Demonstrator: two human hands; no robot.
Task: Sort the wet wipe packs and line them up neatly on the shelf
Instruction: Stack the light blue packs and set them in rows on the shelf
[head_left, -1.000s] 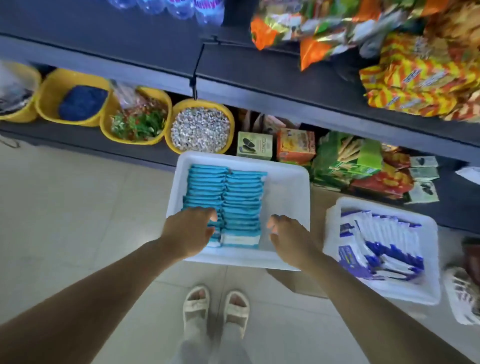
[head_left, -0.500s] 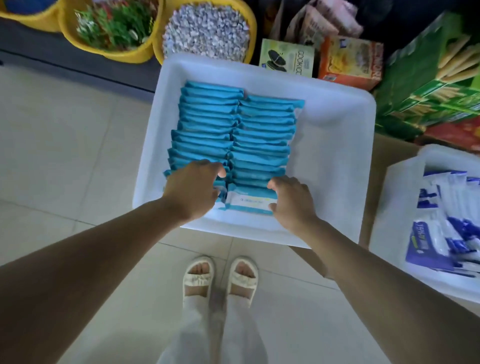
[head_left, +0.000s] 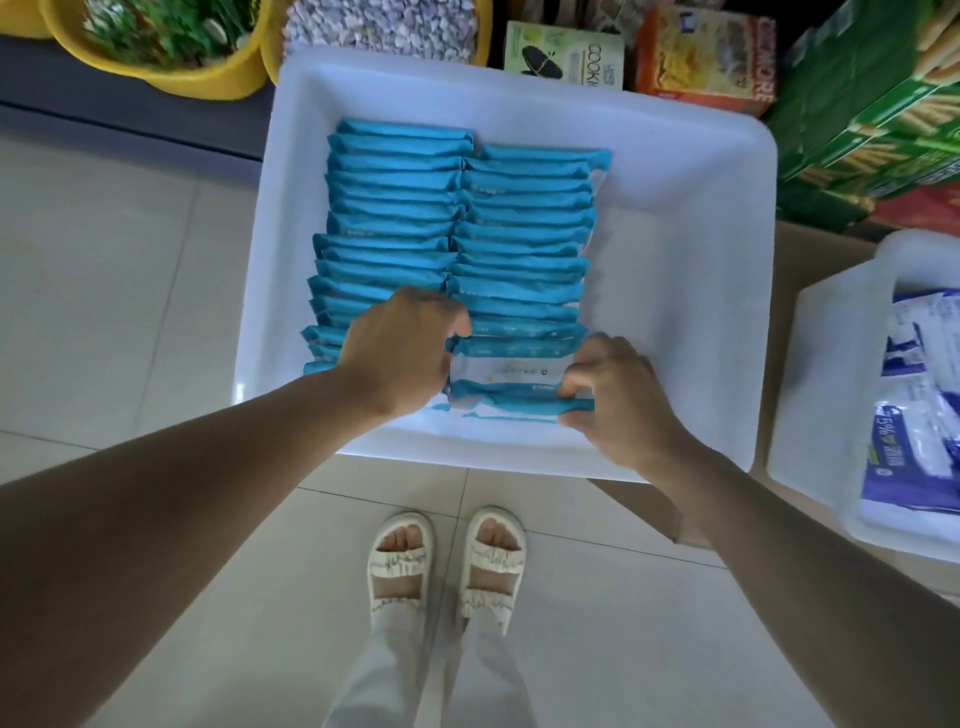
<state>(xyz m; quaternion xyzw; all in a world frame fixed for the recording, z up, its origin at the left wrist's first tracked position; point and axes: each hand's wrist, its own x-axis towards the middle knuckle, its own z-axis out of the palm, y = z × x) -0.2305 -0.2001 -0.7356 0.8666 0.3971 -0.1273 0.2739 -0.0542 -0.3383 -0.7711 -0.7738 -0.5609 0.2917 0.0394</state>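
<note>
A white tray (head_left: 691, 270) holds two rows of teal wet wipe packs (head_left: 467, 223), standing on edge, several in each row. The nearest pack of the right row (head_left: 511, 371) leans back and shows its white face. My left hand (head_left: 400, 351) grips that pack's left end with curled fingers, at the seam between the two rows. My right hand (head_left: 618, 397) pinches its right end between thumb and fingers. The near packs of the left row are partly hidden under my left hand.
A second white tray (head_left: 821, 395) with blue-and-white wipe packs (head_left: 919, 415) sits to the right on a brown cardboard box (head_left: 810, 254). Behind the first tray are yellow bowls (head_left: 171, 73), cookie boxes (head_left: 566, 57) and green boxes (head_left: 872, 104) on a low shelf. My sandalled feet (head_left: 447, 561) stand on tiled floor.
The view has dropped closer to the tray. Both hands have closed on the ends of the nearest right-row pack, which now leans back further and shows more of its white face.
</note>
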